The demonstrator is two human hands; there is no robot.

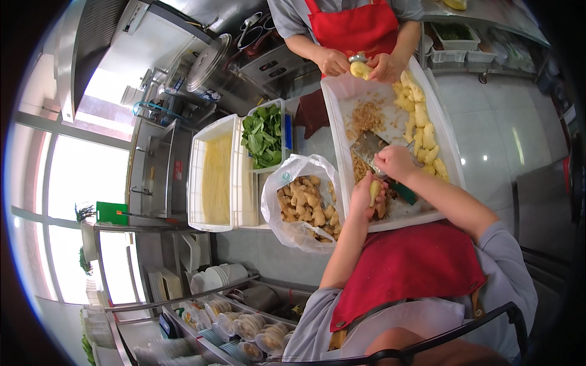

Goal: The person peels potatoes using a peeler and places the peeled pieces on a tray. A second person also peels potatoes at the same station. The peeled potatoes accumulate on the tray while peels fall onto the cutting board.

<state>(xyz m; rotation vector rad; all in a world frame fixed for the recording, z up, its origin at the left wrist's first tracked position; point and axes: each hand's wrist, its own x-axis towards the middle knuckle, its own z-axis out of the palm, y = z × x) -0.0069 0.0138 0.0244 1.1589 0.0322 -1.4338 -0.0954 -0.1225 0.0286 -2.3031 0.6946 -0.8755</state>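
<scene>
My left hand (366,194) holds a small peeled piece of ginger root (375,191) over the near part of a white plastic tray (336,137). Just above it, my right hand (397,162) is closed on a metal utensil, mostly hidden by the fingers; its kind is unclear. Beneath my hands lies a cleaver (367,147) with a green handle (404,193), its blade among brown peel scraps (366,116). Peeled yellow ginger (428,135) lines the tray's right side. Unpeeled ginger (304,199) fills a plastic bag (274,183) at the left.
Across the tray, a co-worker in a red apron (352,23) holds peeled ginger (360,70) and a metal spoon (357,58). Left of the tray stand a container of leafy greens (263,137) and a white crate (234,183) with yellow contents. Shelving with lidded cups (249,325) is at lower left.
</scene>
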